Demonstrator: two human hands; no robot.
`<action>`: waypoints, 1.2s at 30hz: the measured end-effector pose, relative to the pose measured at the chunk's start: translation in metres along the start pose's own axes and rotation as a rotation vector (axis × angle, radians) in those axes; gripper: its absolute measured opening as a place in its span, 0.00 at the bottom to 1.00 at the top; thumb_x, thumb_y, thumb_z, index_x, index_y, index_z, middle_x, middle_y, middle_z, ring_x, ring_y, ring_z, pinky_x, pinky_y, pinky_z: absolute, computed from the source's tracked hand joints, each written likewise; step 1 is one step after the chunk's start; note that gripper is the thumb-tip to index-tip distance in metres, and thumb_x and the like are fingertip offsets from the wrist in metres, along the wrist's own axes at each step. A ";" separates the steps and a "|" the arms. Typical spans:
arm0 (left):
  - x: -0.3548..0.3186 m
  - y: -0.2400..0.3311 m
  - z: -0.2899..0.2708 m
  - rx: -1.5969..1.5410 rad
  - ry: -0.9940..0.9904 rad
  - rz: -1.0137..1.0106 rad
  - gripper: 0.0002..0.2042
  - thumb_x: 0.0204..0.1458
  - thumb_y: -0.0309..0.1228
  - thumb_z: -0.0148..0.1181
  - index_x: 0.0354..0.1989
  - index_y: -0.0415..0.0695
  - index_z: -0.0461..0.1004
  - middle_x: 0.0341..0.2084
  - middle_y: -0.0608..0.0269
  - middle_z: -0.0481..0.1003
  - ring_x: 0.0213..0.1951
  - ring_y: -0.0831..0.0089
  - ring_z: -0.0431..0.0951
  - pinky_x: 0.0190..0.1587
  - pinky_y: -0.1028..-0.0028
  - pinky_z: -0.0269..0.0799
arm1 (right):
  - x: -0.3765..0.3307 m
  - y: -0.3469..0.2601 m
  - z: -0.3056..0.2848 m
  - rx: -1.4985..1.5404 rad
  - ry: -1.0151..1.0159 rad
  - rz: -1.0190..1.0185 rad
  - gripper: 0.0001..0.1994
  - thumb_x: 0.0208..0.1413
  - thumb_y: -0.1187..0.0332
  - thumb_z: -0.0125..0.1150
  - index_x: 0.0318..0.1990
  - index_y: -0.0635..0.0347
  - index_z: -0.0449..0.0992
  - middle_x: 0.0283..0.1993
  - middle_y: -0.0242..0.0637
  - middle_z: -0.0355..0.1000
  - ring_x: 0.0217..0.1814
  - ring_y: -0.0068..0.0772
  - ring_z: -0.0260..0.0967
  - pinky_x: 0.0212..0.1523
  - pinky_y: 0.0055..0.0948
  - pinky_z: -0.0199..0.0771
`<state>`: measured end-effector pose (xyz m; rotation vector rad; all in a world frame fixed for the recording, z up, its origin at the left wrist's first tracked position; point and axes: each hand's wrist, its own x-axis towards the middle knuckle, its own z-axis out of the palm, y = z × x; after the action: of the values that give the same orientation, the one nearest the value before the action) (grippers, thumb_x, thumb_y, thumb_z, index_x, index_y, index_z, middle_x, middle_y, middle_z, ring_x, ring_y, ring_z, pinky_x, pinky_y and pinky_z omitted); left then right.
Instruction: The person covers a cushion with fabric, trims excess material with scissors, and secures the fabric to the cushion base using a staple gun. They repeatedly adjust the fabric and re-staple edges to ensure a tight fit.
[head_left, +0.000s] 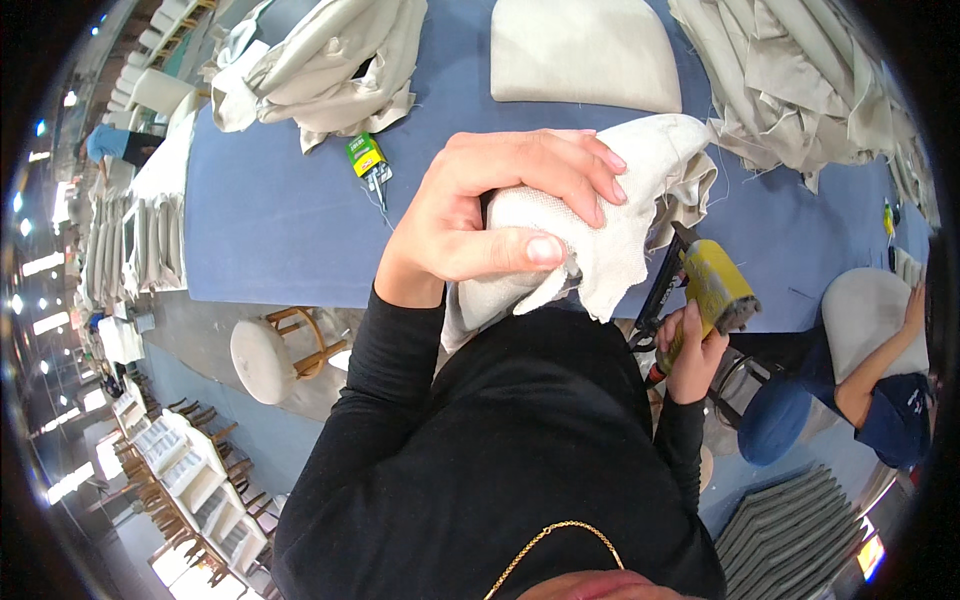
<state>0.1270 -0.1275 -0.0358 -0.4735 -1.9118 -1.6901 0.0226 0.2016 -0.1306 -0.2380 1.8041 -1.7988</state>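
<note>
Cream-covered piece [622, 245] over near edge of bench [275, 225]: slip or nicked fingers possible.
Left hand [480, 200]: fingers clamped on it. Right hand [697, 358]: fingers wrapped round yellow staple gun [716, 285]. Loose pinch or stray nose could cause either.

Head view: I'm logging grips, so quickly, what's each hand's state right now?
Left hand: closed, gripping a cream woven-fabric-covered cushion.
Right hand: closed, holding a yellow-and-black gun-shaped tool.

Workshop, blue worktop [455, 60] at twelve o'clock, bright lights [43, 264] at nine.
Wooden stool [262, 362] with round pale seat between eight and nine; blue-grey floor [280, 440] at eight.
</note>
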 end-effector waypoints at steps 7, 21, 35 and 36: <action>0.011 -0.006 -0.006 0.032 0.006 -0.029 0.21 0.61 0.45 0.63 0.41 0.34 0.84 0.45 0.39 0.84 0.56 0.43 0.82 0.68 0.44 0.69 | -0.037 -0.080 0.044 0.190 -0.288 -0.122 0.43 0.70 0.34 0.54 0.68 0.72 0.61 0.22 0.29 0.64 0.20 0.24 0.62 0.29 0.30 0.68; 0.026 -0.011 0.007 0.003 0.094 -0.035 0.17 0.59 0.39 0.66 0.44 0.34 0.85 0.45 0.45 0.85 0.56 0.50 0.82 0.69 0.50 0.70 | -0.060 -0.103 0.076 0.354 -0.538 0.151 0.42 0.70 0.36 0.53 0.65 0.75 0.60 0.22 0.28 0.64 0.21 0.24 0.62 0.31 0.30 0.71; 0.030 -0.011 0.019 -0.013 0.124 -0.075 0.17 0.60 0.39 0.65 0.44 0.34 0.84 0.47 0.45 0.84 0.58 0.51 0.81 0.70 0.50 0.69 | -0.061 -0.105 0.081 0.337 -0.472 0.189 0.32 0.74 0.45 0.51 0.58 0.75 0.63 0.23 0.29 0.63 0.22 0.23 0.61 0.31 0.30 0.70; 0.030 -0.010 0.019 -0.006 0.116 -0.078 0.17 0.60 0.39 0.65 0.44 0.34 0.84 0.47 0.45 0.84 0.58 0.51 0.81 0.70 0.51 0.69 | -0.061 -0.104 0.082 0.336 -0.468 0.191 0.32 0.74 0.45 0.51 0.58 0.75 0.63 0.23 0.29 0.62 0.22 0.23 0.60 0.31 0.30 0.70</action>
<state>0.0942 -0.1135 -0.0269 -0.2999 -1.8629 -1.7339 0.0859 0.1541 -0.0082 -0.3114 1.1453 -1.7028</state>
